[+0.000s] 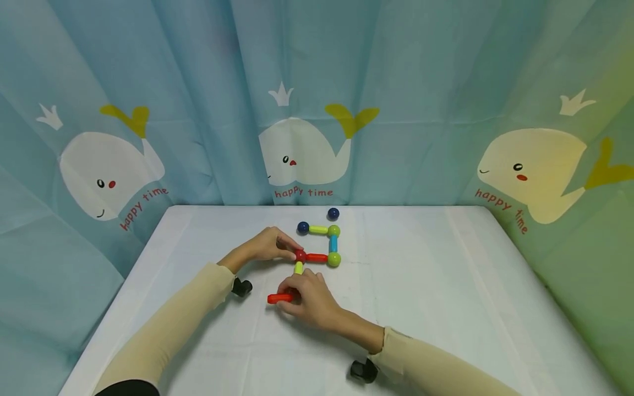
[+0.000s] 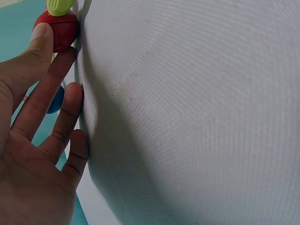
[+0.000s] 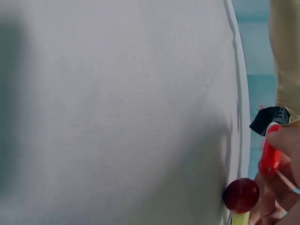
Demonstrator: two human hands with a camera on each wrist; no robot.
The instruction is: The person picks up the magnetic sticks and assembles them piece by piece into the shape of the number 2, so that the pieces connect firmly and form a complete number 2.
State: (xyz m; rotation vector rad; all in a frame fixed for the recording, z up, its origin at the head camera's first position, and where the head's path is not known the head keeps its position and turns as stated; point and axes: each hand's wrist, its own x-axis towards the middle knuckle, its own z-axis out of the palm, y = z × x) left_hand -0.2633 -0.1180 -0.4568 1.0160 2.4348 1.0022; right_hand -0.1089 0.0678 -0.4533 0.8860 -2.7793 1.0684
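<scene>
In the head view my left hand [image 1: 269,246] pinches a red ball [image 1: 300,256] between thumb and finger at a corner of a magnetic stick-and-ball shape. A yellow-green stick [image 1: 298,268] runs from that ball toward my right hand [image 1: 313,300], which grips a loose red magnetic stick [image 1: 279,298]. By the right fingers, the right wrist view has a dark red ball [image 3: 241,195] on the table with a yellow stick [image 3: 240,219] against it; I cannot tell whether it is the same ball. The left wrist view shows thumb and fingertip on the red ball [image 2: 63,30].
The shape continues through a red stick [image 1: 317,257], green ball [image 1: 334,259], blue stick [image 1: 333,243], another green ball [image 1: 334,230], yellow-green stick [image 1: 318,230] and dark blue ball [image 1: 303,227]. A separate dark blue ball [image 1: 333,214] sits near the back edge of the white-covered table [image 1: 446,297]. A curtain [image 1: 421,82] hangs behind.
</scene>
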